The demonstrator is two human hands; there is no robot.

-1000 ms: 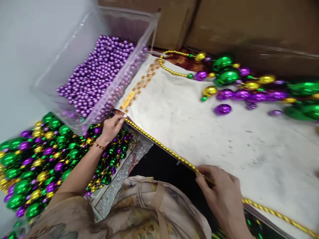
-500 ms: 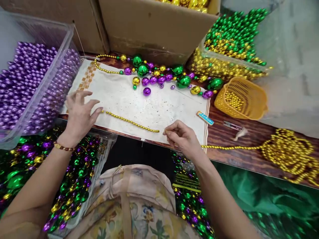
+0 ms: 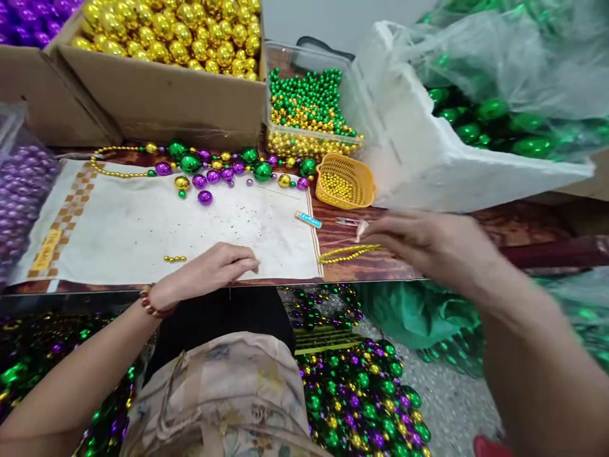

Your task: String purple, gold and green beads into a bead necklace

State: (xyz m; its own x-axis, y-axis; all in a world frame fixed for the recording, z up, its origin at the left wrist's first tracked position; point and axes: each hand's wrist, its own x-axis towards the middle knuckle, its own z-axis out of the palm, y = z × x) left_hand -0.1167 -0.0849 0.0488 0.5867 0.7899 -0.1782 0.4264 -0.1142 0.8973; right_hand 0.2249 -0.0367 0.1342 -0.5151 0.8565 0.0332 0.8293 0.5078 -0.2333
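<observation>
My left hand (image 3: 221, 270) rests at the front edge of the white cloth (image 3: 128, 225), its fingers pressed together. A thin thread seems to hang below it; whatever is between the fingertips is hidden. Left of it, a short row of several small gold beads (image 3: 175, 259) lies on the cloth. My right hand (image 3: 423, 247), blurred by motion, is over the wood at the right. Its curled fingers appear closed on a looped gold bead strand (image 3: 349, 252), though the grip is partly hidden. Close to those fingertips are thread snips (image 3: 347, 221) with a pale tassel (image 3: 360, 231).
A beaded necklace (image 3: 190, 164) and loose purple beads (image 3: 205, 197) lie along the cloth's back. Behind stand a carton of gold balls (image 3: 166, 101), a clear bin (image 3: 314, 143), a yellow basket (image 3: 345, 184) and a foam box (image 3: 428, 171). A small blue packet (image 3: 308, 219) lies on the cloth.
The view has swung right. My left hand has moved right across the cloth, and my right hand has gone right, off the cloth. The longer gold row between my hands no longer shows there.
</observation>
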